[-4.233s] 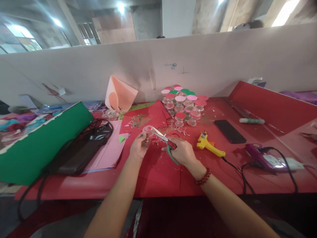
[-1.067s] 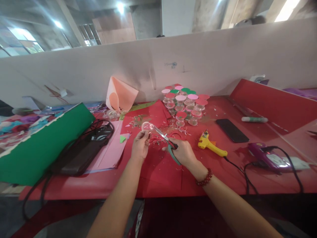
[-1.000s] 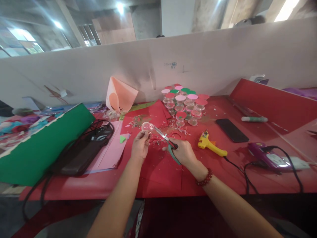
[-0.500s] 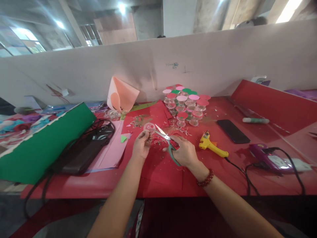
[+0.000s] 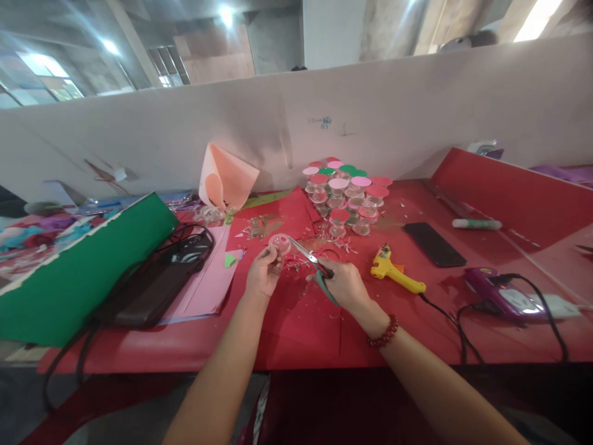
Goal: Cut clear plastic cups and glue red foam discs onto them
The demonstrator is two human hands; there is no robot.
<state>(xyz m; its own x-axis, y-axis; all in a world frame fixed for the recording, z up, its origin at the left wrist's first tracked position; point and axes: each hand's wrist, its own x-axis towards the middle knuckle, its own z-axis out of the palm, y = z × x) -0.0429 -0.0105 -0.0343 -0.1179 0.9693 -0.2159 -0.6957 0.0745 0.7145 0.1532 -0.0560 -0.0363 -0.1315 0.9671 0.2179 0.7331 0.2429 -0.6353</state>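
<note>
Between the thumb and fingers of my left hand (image 5: pixel 266 272) is a small clear plastic cup (image 5: pixel 280 243) with a pinkish tint, held by its near side. My right hand (image 5: pixel 343 284) is wrapped round the green and black handles of a pair of scissors (image 5: pixel 311 256). The blades are closed together, and their tips reach the right edge of the cup. Below both hands lie red paper sheets (image 5: pixel 301 321) strewn with small paper clippings. Just behind stands a cluster of clear cups topped with pink, red and green paper discs (image 5: pixel 338 183).
A yellow glue gun (image 5: pixel 396 275), a black phone (image 5: pixel 435 245) and a purple power strip (image 5: pixel 503 296) lie on the right. On the left are pink paper sheets (image 5: pixel 204 281), a black bag (image 5: pixel 152 287) and a green board (image 5: pixel 83 272). A white partition (image 5: pixel 259 123) stands behind.
The scissor blades, spread apart earlier, have closed at the cup's edge. The cup has tilted slightly in my left hand.
</note>
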